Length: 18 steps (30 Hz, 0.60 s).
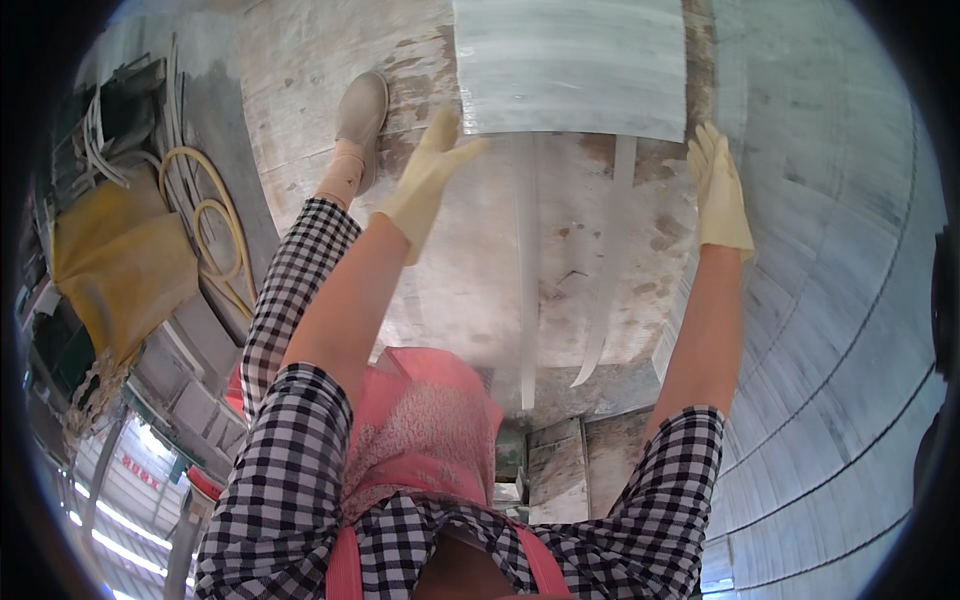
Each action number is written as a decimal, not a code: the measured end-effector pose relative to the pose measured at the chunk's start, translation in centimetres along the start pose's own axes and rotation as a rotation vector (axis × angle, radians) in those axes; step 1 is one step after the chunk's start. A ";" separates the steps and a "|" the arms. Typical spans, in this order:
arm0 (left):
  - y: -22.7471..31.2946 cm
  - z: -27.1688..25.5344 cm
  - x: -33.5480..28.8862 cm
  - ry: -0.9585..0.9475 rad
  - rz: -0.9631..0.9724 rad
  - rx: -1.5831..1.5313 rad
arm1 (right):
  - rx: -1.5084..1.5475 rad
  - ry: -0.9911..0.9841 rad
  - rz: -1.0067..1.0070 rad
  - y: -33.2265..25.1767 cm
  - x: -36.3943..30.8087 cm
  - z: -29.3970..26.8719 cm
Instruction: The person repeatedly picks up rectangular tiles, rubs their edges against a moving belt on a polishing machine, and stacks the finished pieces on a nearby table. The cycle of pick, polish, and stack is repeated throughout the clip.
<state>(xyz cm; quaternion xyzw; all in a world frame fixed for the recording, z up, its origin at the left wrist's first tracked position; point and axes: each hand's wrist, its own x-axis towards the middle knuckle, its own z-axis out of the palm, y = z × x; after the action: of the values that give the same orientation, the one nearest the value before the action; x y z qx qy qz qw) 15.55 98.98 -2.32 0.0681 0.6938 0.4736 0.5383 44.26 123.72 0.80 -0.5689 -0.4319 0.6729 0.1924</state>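
At the upper middle of the view, a pale glossy sheet (pixel 575 65) lies beyond and between the gloved hands. The left grip (pixel 425 175), thumb spread from the fingers, is just beside its near left corner; the right grip (pixel 718 190), fingers extended, is just beside its near right corner. Contact cannot be told. Two white strips (pixel 527 270) extend from the near edge toward the person.

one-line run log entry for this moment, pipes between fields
left hand: gloved, open, beside near-left corner of pale sheet | right hand: gloved, open, beside near-right corner | contact: unclear | pale strips: sheet's near side
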 end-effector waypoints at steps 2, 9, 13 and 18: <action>0.6 1.4 0.9 -0.019 0.093 -0.046 | -0.166 0.050 0.035 -1.5 0.9 3.0; 3.6 3.5 1.8 -0.045 0.161 -0.250 | -0.633 0.074 -0.039 -2.2 2.7 4.0; 3.5 4.1 1.7 0.020 0.212 -0.133 | -0.848 0.097 -0.139 -1.9 3.3 2.1; 4.0 4.4 0.7 0.094 0.133 -0.181 | -0.484 0.156 0.092 -3.6 1.0 5.2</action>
<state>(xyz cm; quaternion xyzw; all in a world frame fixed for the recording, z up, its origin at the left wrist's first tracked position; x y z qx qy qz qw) 17.15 104.17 0.25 0.0428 0.6665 0.5717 0.4765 38.29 124.53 2.97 -0.6678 -0.5377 0.5120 0.0525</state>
